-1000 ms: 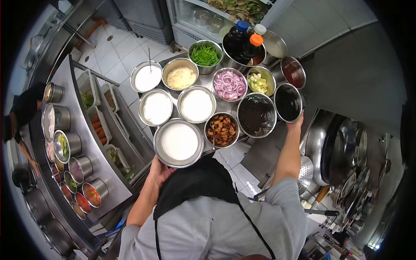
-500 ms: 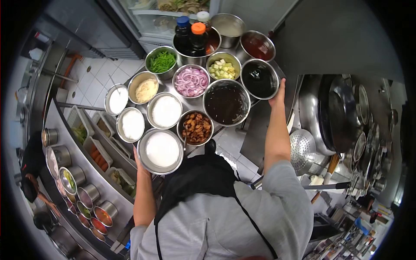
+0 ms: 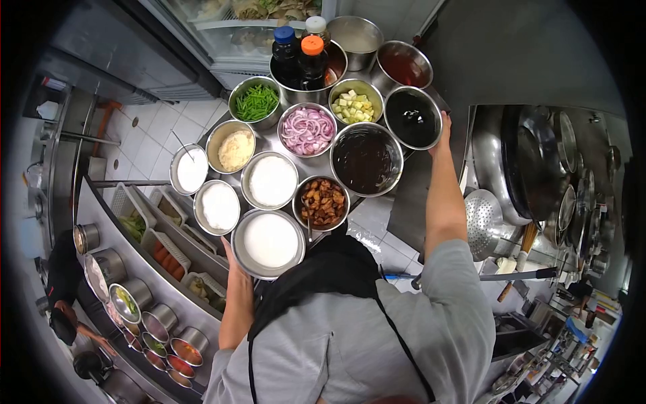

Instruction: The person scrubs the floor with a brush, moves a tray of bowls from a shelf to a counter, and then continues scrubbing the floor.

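Carrying a loaded steel tray (image 3: 268,140) in front of the chest, over the white tiled floor (image 3: 158,131) — both hands on it.

Propping the near-left corner with the left hand (image 3: 233,261), tucked below the big bowl of white powder (image 3: 269,241). Can't tell if the fingers are spread or curled, as they're hidden under the tray.

Clamping the far-right edge with the right hand (image 3: 444,129). Fingers pressed together, pointing away from the body, right against the rim of the bowl of black liquid (image 3: 412,118).

On the tray, steel bowls packed rim to rim:
- fried brown chunks (image 3: 321,202) just right of the big powder bowl
- large bowl of dark sauce (image 3: 367,160) beyond those
- sliced red onion (image 3: 307,130) mid-tray
- pale diced cubes (image 3: 355,101) and chopped green beans (image 3: 254,101) further out
- pale grated stuff (image 3: 231,148) on the left
- centre white bowl (image 3: 269,180), left white bowl (image 3: 217,205), and a white bowl with a spoon (image 3: 189,170) at the left edge
- at the far end, a steel pot (image 3: 299,94) holding a blue-capped bottle (image 3: 285,50) and an orange-capped bottle (image 3: 311,60), with a bowl of red sauce (image 3: 404,65) beside it

Around the tray:
- lower left — a counter (image 3: 101,222) with a row of steel containers (image 3: 138,303), and vegetable baskets (image 3: 165,250) alongside
- far left, another person (image 3: 64,279)
- to the right, a perforated skimmer (image 3: 486,225) and stacked woks (image 3: 531,161), well apart from the tray
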{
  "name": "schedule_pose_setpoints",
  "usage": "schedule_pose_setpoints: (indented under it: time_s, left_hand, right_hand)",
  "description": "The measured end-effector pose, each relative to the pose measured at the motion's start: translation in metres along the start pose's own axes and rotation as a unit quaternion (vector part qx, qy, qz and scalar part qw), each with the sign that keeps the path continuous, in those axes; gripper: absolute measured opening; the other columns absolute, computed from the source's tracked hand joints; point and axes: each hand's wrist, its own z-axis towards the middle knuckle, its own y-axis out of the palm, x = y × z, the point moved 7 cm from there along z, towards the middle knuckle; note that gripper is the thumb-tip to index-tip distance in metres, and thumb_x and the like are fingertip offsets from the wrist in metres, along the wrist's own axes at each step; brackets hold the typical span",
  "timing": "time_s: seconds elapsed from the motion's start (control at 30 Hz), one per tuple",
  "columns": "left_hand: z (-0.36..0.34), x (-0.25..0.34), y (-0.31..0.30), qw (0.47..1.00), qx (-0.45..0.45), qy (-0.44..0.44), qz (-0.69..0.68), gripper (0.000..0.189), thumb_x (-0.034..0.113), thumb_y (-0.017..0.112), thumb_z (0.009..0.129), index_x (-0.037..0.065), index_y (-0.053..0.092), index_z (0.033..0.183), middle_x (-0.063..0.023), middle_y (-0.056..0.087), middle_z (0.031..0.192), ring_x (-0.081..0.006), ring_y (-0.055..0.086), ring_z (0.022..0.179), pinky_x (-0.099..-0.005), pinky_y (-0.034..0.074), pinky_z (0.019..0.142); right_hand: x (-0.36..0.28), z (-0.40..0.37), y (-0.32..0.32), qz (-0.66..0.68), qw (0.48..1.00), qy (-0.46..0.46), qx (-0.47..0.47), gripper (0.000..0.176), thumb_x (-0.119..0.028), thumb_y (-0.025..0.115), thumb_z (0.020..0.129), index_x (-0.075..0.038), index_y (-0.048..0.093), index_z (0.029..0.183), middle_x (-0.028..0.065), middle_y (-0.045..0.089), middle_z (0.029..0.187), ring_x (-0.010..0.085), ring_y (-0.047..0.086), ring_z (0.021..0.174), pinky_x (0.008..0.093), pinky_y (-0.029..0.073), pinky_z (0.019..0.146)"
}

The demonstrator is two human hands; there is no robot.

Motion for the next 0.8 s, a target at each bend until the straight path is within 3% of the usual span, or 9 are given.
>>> schedule_pose_setpoints:
  time_s: [0.2, 0.37, 0.6, 0.73, 0.8]
  left_hand:
    - [0.001, 0.001, 0.000, 1.000, 0.015, -0.003, 0.002, 0.093, 0.078, 0.017, 0.096, 0.006, 0.049, 0.146, -0.0170, 0.059, 0.140, -0.0366, 0.059, 0.125, -0.0496, 0.050, 0.105]
    - [0.006, 0.002, -0.008, 1.000, 0.023, -0.014, 0.005, 0.096, 0.080, 0.018, 0.095, 0.005, 0.047, 0.148, -0.0179, 0.058, 0.140, -0.0366, 0.059, 0.126, -0.0478, 0.050, 0.106]
    - [0.007, 0.014, -0.004, 0.999, 0.027, -0.020, -0.009, 0.096, 0.079, 0.018, 0.096, 0.004, 0.047, 0.147, -0.0180, 0.057, 0.142, -0.0364, 0.058, 0.127, -0.0479, 0.049, 0.107]
    - [0.013, 0.029, -0.010, 0.998, 0.045, -0.008, 0.039, 0.092, 0.076, 0.018, 0.098, 0.003, 0.047, 0.147, -0.0179, 0.058, 0.140, -0.0357, 0.058, 0.126, -0.0456, 0.049, 0.107]
    - [0.023, 0.036, -0.013, 0.999, 0.022, 0.000, 0.028, 0.091, 0.075, 0.018, 0.099, 0.003, 0.048, 0.146, -0.0174, 0.059, 0.140, -0.0353, 0.059, 0.126, -0.0443, 0.049, 0.107]
  right_hand:
    - [-0.004, 0.002, -0.001, -0.026, 1.000, -0.005, 0.005, 0.062, -0.037, 0.055, 0.102, -0.016, 0.030, 0.155, 0.0148, 0.052, 0.140, 0.0300, 0.058, 0.122, 0.0438, 0.055, 0.095]
    - [-0.009, -0.007, 0.002, -0.019, 1.000, -0.018, -0.002, 0.042, -0.030, 0.050, 0.103, -0.014, 0.042, 0.141, 0.0106, 0.063, 0.115, 0.0251, 0.067, 0.101, 0.0405, 0.059, 0.085]
    - [-0.001, 0.003, -0.012, -0.039, 0.998, -0.042, -0.016, 0.042, -0.027, 0.049, 0.103, -0.013, 0.041, 0.141, 0.0119, 0.063, 0.114, 0.0264, 0.067, 0.101, 0.0413, 0.060, 0.084]
    - [0.001, -0.006, -0.013, -0.022, 0.999, -0.028, -0.039, 0.050, -0.027, 0.050, 0.102, -0.013, 0.034, 0.147, 0.0140, 0.060, 0.123, 0.0280, 0.066, 0.105, 0.0421, 0.059, 0.086]
    - [0.010, 0.001, -0.022, -0.022, 0.999, -0.039, -0.004, 0.053, -0.028, 0.050, 0.102, -0.013, 0.032, 0.149, 0.0153, 0.058, 0.126, 0.0286, 0.065, 0.108, 0.0426, 0.059, 0.087]
